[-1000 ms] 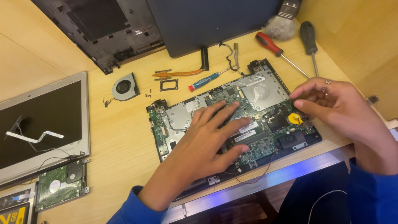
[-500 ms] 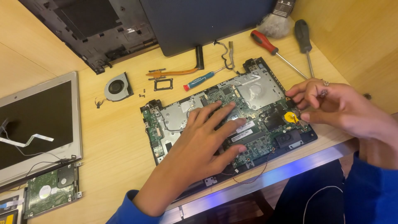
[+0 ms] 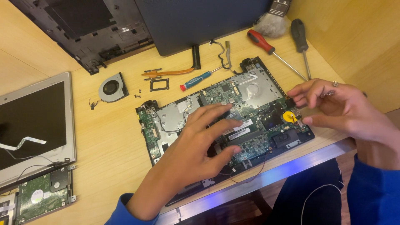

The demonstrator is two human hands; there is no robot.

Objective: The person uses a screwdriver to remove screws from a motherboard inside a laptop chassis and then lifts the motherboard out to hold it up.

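The left hand [image 3: 196,146] is lying flat on the motherboard [image 3: 225,121], its grip released, with the fingers [image 3: 216,110] spread across the middle of the board and closing on nothing. The board is sitting under that palm on the wooden surface [image 3: 112,141], with its near edge close to the surface's front rim.

The right hand [image 3: 341,108] is hovering just past the board's right end, fingers loosely curled and the fingertips [image 3: 296,92] pinching towards each other. Whether something tiny is sitting in that grip I cannot tell. A ring is showing on one finger. Just left of and below those fingertips, a yellow coin cell [image 3: 288,116] is sitting on the board, and a red wire [image 3: 250,175] is looping off the board's near edge below the left hand.

Beyond the left hand, a small blue screwdriver [image 3: 199,79] is lying beside a copper heat pipe [image 3: 171,71] and a small black frame [image 3: 159,84]. Further left, a round fan [image 3: 111,87] is lying with loose screws [image 3: 137,93] next to it. Beyond the right hand, a red screwdriver [image 3: 271,50] and a black screwdriver [image 3: 302,41] are lying side by side, with a brush [image 3: 271,23] behind them. A dark laptop lid [image 3: 200,21] and a black case [image 3: 87,29] are lying at the far edge. Far left of the left hand, a screen panel [image 3: 33,125] is lying, with a hard drive [image 3: 41,193] near it.
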